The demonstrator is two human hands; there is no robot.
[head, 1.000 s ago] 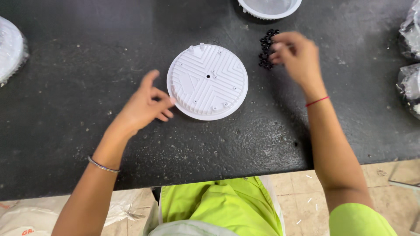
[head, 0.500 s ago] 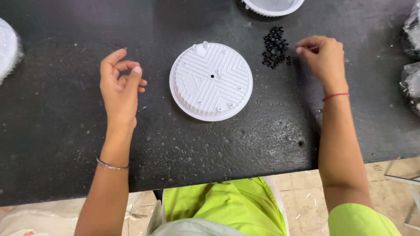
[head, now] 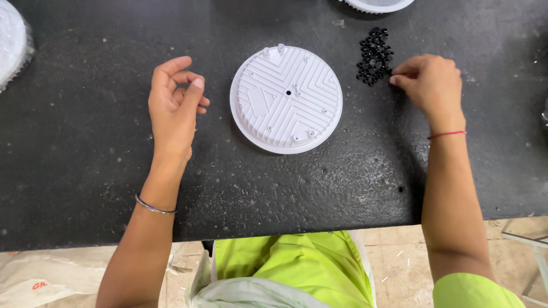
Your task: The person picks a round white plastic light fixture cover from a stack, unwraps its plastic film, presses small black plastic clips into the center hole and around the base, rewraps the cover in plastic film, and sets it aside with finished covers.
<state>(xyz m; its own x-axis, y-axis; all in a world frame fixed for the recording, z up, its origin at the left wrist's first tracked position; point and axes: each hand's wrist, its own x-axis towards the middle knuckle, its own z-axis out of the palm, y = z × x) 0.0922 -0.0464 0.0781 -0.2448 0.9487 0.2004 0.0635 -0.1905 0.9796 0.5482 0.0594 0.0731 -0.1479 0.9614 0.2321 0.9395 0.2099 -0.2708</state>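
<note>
Risk: small black parts [head: 374,56] lie in a loose pile on the bare surface [head: 85,142], so a clumsy pinch or a sweep of the wrist could, I judge, scatter them, and black on black would make strays hard to find.
Second risk: the round white housing [head: 286,98] rests unheld between the two hands; a nudge from either forearm might slide it or knock it into the pile.
Right hand: the right hand [head: 431,85] sits just beside the pile, on its right edge, thumb and forefinger drawn together in a pinch at the nearest pieces.
Right grip: fingertips [head: 394,80] meet at the pile's rim; whether a piece is actually caught between them is too small to tell.
Left hand: the left hand [head: 174,108] rests left of the housing, near it but apart, holding nothing.
Left grip: fingers loosely curled, thumb up, palm partly open.
Housing: ribbed side up, with a small centre hole, in the middle of the surface.
Around: rim of another white round piece [head: 377,4] at the top edge; a wrapped white one [head: 11,40] at far left.
</note>
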